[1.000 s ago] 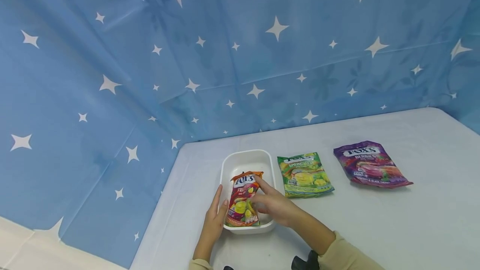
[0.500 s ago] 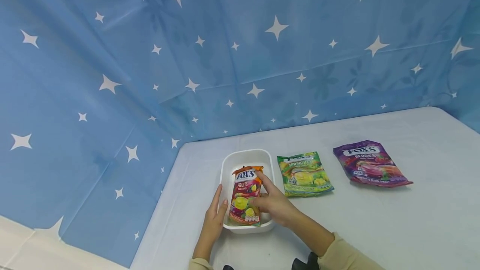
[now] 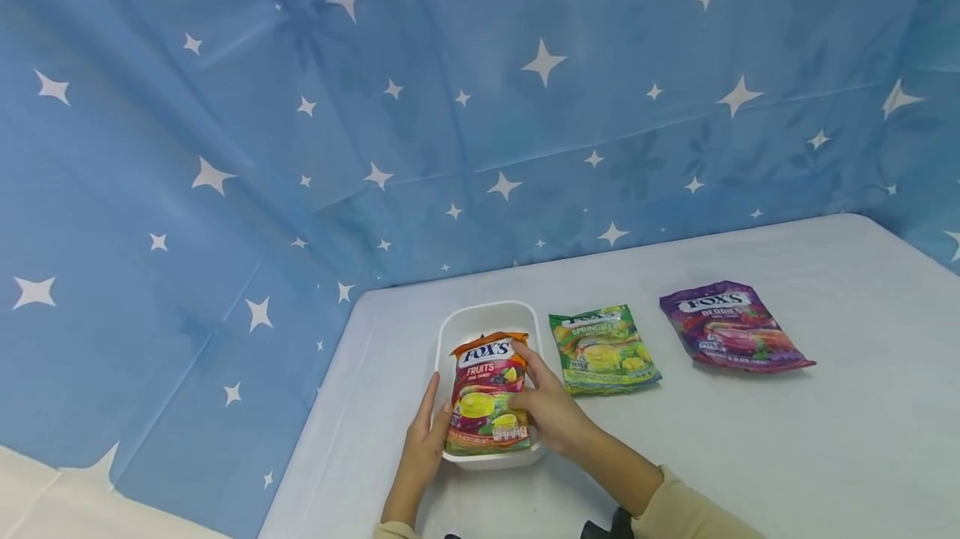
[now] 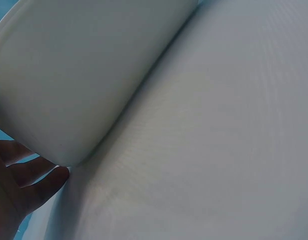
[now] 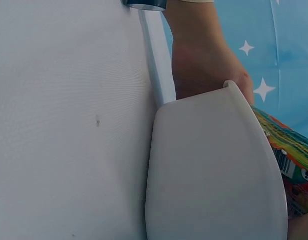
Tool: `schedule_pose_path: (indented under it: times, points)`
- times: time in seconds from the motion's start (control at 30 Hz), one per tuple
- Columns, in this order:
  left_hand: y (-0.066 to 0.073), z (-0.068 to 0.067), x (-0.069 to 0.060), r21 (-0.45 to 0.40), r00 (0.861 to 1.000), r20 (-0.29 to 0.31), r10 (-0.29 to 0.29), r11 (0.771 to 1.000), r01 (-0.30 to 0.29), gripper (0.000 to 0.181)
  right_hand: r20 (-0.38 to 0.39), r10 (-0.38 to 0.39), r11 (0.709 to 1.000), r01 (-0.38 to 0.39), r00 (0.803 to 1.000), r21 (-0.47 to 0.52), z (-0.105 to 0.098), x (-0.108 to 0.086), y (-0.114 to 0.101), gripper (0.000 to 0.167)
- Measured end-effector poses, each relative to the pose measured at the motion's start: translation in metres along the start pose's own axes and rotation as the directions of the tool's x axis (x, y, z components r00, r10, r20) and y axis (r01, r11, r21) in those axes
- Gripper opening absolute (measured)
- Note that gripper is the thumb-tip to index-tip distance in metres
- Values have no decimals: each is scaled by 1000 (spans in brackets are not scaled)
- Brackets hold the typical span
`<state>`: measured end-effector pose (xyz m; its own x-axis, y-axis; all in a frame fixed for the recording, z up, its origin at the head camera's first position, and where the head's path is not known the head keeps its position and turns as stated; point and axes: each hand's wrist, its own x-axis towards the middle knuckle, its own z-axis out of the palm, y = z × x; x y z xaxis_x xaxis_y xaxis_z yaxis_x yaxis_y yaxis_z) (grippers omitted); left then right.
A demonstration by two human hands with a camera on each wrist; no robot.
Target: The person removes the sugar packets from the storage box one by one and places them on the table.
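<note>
In the head view, a red and orange bag of fruit candy is over a white plastic tub, partly above its near end. My right hand pinches the bag's right side, with the index finger near its top corner. At the tub's left side, my left hand grips the wall, its thumb at the rim by the bag. The left wrist view has its fingers against the tub's outer corner. Part of the bag shows beyond the rim in the right wrist view; the tub hides most of it.
A green bag of candy lies flat just right of the tub. Farther right is a purple bag of candy. All stand on a white-covered table, with a blue starred curtain behind and to the left.
The fruit candy bag has risen and turned its face more fully to the head view. My right hand has stayed on it, and the left hand remains at the tub.
</note>
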<state>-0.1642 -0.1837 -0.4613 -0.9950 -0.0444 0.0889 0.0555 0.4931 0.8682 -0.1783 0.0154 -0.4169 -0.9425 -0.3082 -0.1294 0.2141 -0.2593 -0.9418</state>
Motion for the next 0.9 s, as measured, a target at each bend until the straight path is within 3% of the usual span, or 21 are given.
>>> schedule_pose_path:
  times: [0.4,0.9]
  points:
    - [0,1,-1,4,1000,-6,10,1000,-10,52,-8,15,996,-14,1000,85,-4,1,-3,76]
    - [1,0,0,2,999,-11,41,999,-41,51,-67,35,997,-30,997,68,-22,-8,-26,72]
